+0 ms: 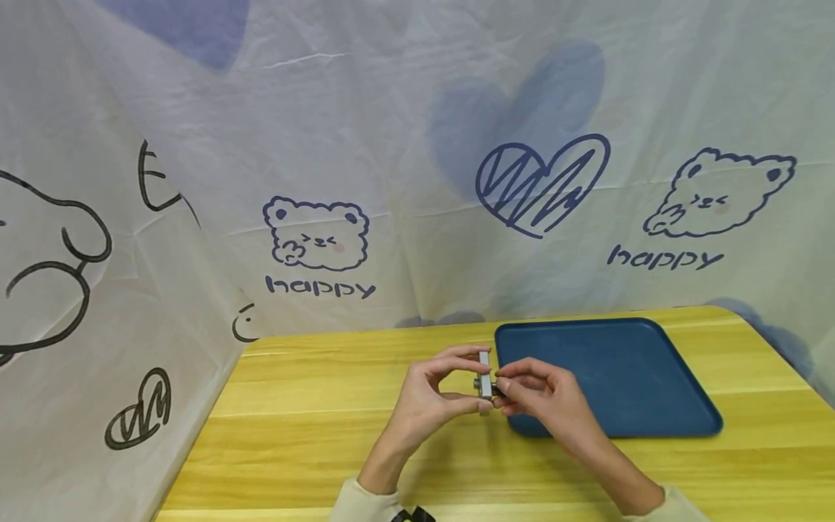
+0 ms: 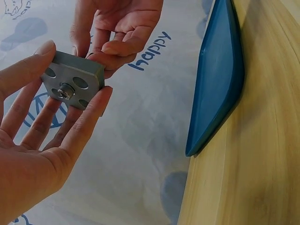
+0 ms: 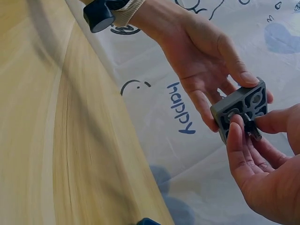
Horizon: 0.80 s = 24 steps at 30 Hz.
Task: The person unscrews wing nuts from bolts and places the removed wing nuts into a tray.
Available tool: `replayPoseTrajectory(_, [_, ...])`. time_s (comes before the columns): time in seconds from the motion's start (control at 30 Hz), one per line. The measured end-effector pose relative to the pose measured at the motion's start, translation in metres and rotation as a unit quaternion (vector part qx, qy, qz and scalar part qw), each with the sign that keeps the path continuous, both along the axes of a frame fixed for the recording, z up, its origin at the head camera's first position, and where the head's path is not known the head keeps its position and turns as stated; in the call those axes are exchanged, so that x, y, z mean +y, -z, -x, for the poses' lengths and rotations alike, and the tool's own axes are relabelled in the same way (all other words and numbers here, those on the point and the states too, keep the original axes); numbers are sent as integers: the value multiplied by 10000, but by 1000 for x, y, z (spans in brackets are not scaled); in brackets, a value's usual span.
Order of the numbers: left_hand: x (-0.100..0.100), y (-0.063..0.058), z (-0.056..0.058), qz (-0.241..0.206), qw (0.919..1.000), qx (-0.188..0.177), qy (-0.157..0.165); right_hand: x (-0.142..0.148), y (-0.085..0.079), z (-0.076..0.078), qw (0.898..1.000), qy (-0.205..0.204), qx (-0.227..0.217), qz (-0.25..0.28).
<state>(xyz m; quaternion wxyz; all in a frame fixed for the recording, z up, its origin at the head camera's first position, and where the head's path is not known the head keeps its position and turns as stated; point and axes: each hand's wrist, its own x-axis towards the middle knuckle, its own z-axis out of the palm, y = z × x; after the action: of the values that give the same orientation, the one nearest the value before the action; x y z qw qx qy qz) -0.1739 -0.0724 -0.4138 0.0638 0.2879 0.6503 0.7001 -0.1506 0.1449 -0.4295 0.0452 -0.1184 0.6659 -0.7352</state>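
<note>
Pale sleeves (image 1: 367,502) at the near edge, and straight out of them two hands busy in mid-air! The left hand (image 1: 427,391) has the plate (image 2: 70,77), thumb on one edge, fingertips on the opposite one, palm well back. In from the right comes the right hand (image 1: 548,395), finger and thumb pinching the bolt (image 3: 248,124) where it pokes out of the plate's right side, a dark piece on it there, too small to name. On the left side the bolt's other end stands out mid-face, holes around it.

And how will it handle? Stiff, I'd say, no give at all, metal or hard plastic; the ribbed, hollowed right side suggests less weight than a solid block. Not fragile by the look of it, but that smooth face could slide, so the square edges are the place to hold, leaving the middle free. The bolt's the fiddly one: small, round, likely to roll between fingertips, best pinched on its dark piece.

Below it all, the table (image 1: 313,420), the plate held above it and apart from it. Just right, reaching farther off, the blue tray (image 1: 620,377); at the far side, the printed cloth (image 1: 417,145).
</note>
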Motion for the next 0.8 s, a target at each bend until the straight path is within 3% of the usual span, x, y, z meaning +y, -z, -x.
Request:
replayPoseTrajectory(0.13, [0, 0, 0, 34, 10000, -22, -70, -1, 2, -2, 9958, 219, 711, -525])
replayPoseTrajectory(0.43, [-1, -2, -1, 47, 9998, 99, -164, -8, 5, -6, 9682, 843, 2017, -1218])
replayPoseTrajectory(0.7, [-3, -1, 1, 51, 9993, 311, -183, -12, 9, -6, 9367, 1009, 3039, -1416])
replayPoseTrajectory(0.8, [-4, 0, 1, 39, 9994, 310, -173, -11, 11, -5, 9151, 1092, 3482, -1713])
